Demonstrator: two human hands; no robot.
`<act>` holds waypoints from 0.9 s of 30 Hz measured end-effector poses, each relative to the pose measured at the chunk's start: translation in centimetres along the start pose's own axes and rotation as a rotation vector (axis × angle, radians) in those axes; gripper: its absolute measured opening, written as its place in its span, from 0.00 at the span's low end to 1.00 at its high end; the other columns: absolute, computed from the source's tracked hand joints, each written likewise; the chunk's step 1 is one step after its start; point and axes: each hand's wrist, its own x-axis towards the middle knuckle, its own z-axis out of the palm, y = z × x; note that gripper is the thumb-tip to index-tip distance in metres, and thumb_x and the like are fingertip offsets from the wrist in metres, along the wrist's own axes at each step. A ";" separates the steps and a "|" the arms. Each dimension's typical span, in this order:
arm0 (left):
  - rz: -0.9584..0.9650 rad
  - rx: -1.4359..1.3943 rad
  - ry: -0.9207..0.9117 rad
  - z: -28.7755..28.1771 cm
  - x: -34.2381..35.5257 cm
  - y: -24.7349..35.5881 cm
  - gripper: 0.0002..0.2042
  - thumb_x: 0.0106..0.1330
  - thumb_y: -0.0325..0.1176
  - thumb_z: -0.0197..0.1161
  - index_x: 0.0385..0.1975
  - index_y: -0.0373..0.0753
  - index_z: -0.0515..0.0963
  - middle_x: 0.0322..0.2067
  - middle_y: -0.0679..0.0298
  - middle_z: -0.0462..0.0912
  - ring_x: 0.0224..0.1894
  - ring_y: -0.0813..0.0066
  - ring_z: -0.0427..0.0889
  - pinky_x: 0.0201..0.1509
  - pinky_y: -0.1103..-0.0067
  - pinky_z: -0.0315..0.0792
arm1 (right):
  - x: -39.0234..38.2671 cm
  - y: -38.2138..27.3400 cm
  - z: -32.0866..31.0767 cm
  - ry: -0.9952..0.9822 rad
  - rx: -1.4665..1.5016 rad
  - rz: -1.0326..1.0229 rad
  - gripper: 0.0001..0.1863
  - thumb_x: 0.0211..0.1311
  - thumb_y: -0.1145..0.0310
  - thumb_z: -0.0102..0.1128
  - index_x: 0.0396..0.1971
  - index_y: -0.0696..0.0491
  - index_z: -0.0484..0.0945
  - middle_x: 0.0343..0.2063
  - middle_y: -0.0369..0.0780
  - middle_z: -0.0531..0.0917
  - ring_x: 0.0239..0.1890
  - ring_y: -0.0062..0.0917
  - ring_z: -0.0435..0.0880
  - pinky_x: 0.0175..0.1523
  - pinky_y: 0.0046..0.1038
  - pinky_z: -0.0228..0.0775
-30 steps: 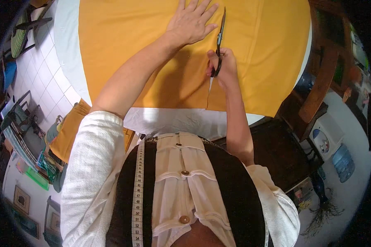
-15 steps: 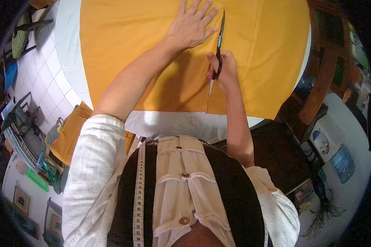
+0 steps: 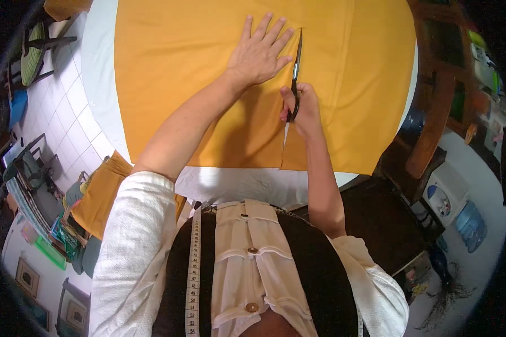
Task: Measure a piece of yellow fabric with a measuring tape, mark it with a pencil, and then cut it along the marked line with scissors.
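Note:
A large sheet of mustard-yellow fabric (image 3: 174, 73) lies over a table covered with a white cloth (image 3: 247, 182). My left hand (image 3: 258, 56) rests flat on the fabric, fingers spread, just left of the blades. In my right hand (image 3: 306, 109) is a pair of scissors (image 3: 296, 70) with black handles, gripped by the loops. Their blades point away from me and look nearly closed, with the tips on the fabric. Behind the handles a slit runs back to the fabric's near edge, and white shows through it. My fingers partly hide the handles.
A measuring tape (image 3: 194, 275) hangs down my front. More yellow fabric (image 3: 101, 194) is draped over a chair at the left. Brown wooden furniture (image 3: 433, 129) stands close by the table's right side, with a blue water jug (image 3: 470, 224) beyond it.
The whole view has shifted, so the fabric, hands and scissors appear slightly lower. The left hand stays flat on the fabric; the scissors remain in the right hand, their blades looking nearly closed in both frames.

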 end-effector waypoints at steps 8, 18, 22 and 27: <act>-0.004 0.024 0.000 1.3 0.9 0.2 0.33 0.76 0.58 0.40 0.74 0.46 0.61 0.75 0.61 0.59 0.79 0.53 0.48 0.78 0.46 0.37 | 1.0 0.2 -0.6 0.035 0.006 -0.001 0.20 0.66 0.62 0.69 0.40 0.60 0.67 0.17 0.37 0.74 0.12 0.20 0.72 0.18 0.22 0.66; -0.002 0.012 -0.014 1.7 2.2 1.2 0.32 0.76 0.57 0.42 0.74 0.47 0.62 0.75 0.61 0.59 0.79 0.50 0.48 0.77 0.44 0.40 | 1.9 -1.7 -1.3 0.055 0.036 0.029 0.23 0.64 0.64 0.69 0.43 0.64 0.66 0.18 0.38 0.73 0.11 0.20 0.71 0.16 0.20 0.65; 0.006 -0.003 -0.006 1.1 2.0 1.5 0.31 0.75 0.57 0.44 0.74 0.47 0.63 0.75 0.60 0.59 0.78 0.49 0.49 0.77 0.45 0.41 | 1.2 -2.4 -1.4 0.067 0.030 0.033 0.22 0.65 0.65 0.68 0.43 0.64 0.66 0.18 0.38 0.73 0.11 0.20 0.71 0.17 0.20 0.66; 0.016 -0.030 0.013 0.8 1.6 1.5 0.31 0.75 0.56 0.45 0.73 0.48 0.63 0.75 0.59 0.59 0.78 0.48 0.48 0.77 0.44 0.40 | 0.7 -1.8 -1.6 0.044 0.024 0.007 0.21 0.65 0.66 0.68 0.43 0.63 0.66 0.18 0.38 0.73 0.12 0.20 0.71 0.17 0.21 0.66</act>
